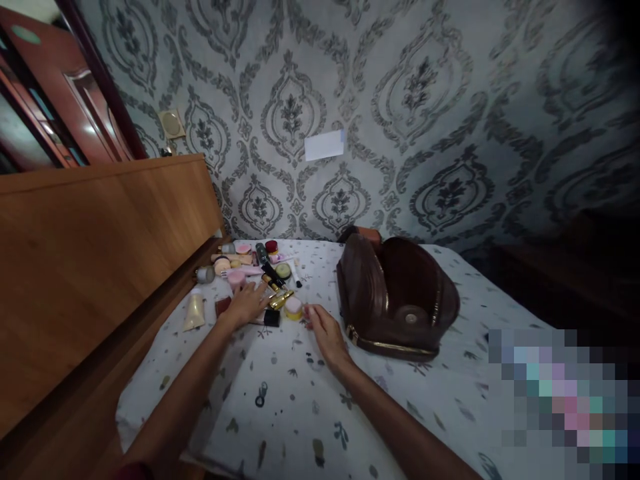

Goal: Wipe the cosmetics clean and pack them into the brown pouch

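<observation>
Hands spread flat — left hand [249, 303] on cosmetics [255, 273], right hand [324, 333] beside yellow-based jar [293, 307].

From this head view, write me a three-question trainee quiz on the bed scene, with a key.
1. True or false: the brown bag lies to the right of the heap of cosmetics.
2. Which hand rests flat on the cosmetics? A) left hand B) right hand C) neither
3. Fill in: the right hand's fingertips are beside a small round ____ jar.

Key: 1. True. 2. A. 3. Yellow; the fingertips lie close to it, but contact cannot be judged. Both sit on the patterned sheet, next to the wooden headboard.
</observation>
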